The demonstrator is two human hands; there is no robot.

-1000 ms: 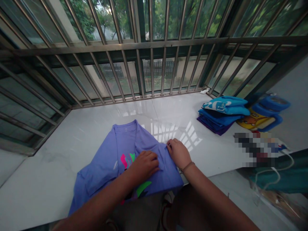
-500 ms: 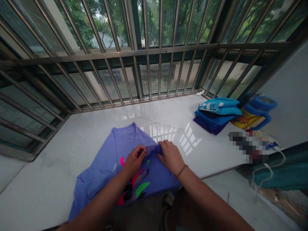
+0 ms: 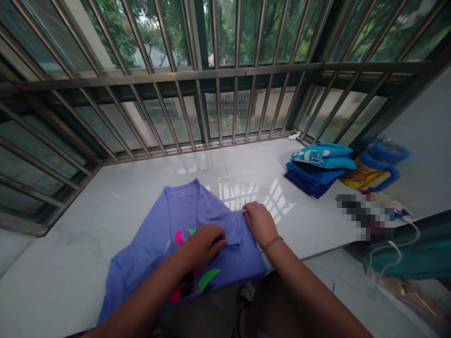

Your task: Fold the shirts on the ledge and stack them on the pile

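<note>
A purple long-sleeved shirt (image 3: pixel 148 239) lies spread on the white ledge, its neckline away from me and its lower edge hanging over the front. A pink, green and black print shows on its chest. One sleeve (image 3: pixel 230 228) is folded inward across the front, with its cuff toward me. My left hand (image 3: pixel 206 244) rests over that sleeve, fingers curved and thumb held apart. At the shirt's right edge is my right hand (image 3: pixel 261 223), fingertips closed on the fabric; its thumb is mostly hidden.
Folded blue and purple clothes (image 3: pixel 317 169) are stacked at the back right. Beside them stands a yellow and blue jug (image 3: pixel 377 164). Metal window bars (image 3: pixel 197 75) line the back of the white ledge (image 3: pixel 81 225). A white cable (image 3: pixel 398 253) hangs at the right.
The bunched sleeve, held between both hands before, now lies flatter across the shirt. My left hand has let go and its fingers have spread; my right hand has shifted slightly right.
</note>
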